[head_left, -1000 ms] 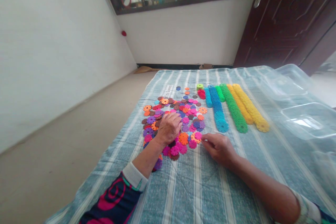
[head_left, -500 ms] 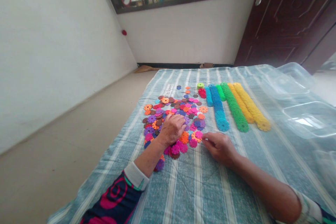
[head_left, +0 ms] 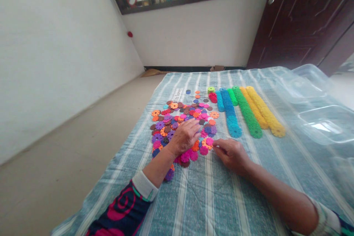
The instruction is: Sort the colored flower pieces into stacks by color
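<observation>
Notched plastic discs in pink, purple, orange, brown and blue lie in a loose pile (head_left: 159, 125) on the striped cloth. My left hand (head_left: 184, 136) rests over the pile's middle, palm down and fingers stretched out toward the right; the discs under it are hidden. At the pile's right edge, my right hand (head_left: 231, 154) pinches the rim of a pink notched disc (head_left: 209, 141) between thumb and forefinger. An orange disc (head_left: 205, 143) lies partly beneath that pink one.
Overlapping rows of discs lie to the right: a blue row (head_left: 228, 107), a green row (head_left: 246, 112) and a yellow row (head_left: 265, 112). Short red (head_left: 212, 97) and lime (head_left: 211, 89) stacks sit nearby. Clear plastic boxes (head_left: 326, 107) stand at the right of the striped cloth (head_left: 221, 206).
My left hand has shifted slightly right over the pile, its fingers reaching out more. My right hand stays at the pink disc, nearly unmoved.
</observation>
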`<state>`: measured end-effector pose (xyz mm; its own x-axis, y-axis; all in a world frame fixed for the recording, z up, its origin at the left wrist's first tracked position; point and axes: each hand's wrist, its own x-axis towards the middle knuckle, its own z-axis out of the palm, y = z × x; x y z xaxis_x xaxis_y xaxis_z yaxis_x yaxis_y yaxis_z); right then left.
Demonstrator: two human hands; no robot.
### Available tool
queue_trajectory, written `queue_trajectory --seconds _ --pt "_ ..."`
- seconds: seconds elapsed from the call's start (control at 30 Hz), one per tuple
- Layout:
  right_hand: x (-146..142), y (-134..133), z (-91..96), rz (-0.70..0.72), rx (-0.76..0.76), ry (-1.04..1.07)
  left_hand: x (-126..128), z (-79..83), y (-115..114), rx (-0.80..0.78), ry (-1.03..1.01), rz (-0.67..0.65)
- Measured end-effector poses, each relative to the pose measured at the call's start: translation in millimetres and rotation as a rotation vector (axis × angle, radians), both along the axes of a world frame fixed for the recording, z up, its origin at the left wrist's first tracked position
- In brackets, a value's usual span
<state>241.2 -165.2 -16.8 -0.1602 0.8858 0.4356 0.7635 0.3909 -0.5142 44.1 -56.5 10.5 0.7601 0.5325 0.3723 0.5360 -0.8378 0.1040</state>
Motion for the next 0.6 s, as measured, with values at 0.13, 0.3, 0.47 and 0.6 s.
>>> queue_trajectory --seconds 0.13,0.3,0.47,0.6 --pt "-0.2 -0.3 1.4 0.001 -0.005 -0.008 7.9 6.3 -5.2 -0.070 0.044 -0.077" --pt "-0.1 -0.4 3.3 0.005 -0.023 -0.015 16.4 11.3 -8.6 -0.151 0.131 -0.097" --pt "-0.3 -0.7 3.6 -0.002 -0.024 -0.011 10.9 5.7 1.0 -0.081 0.138 0.085" --pt "-0.3 -0.8 2.9 -0.006 -0.018 -0.016 -1.5 4.4 10.3 0.020 0.111 0.238"
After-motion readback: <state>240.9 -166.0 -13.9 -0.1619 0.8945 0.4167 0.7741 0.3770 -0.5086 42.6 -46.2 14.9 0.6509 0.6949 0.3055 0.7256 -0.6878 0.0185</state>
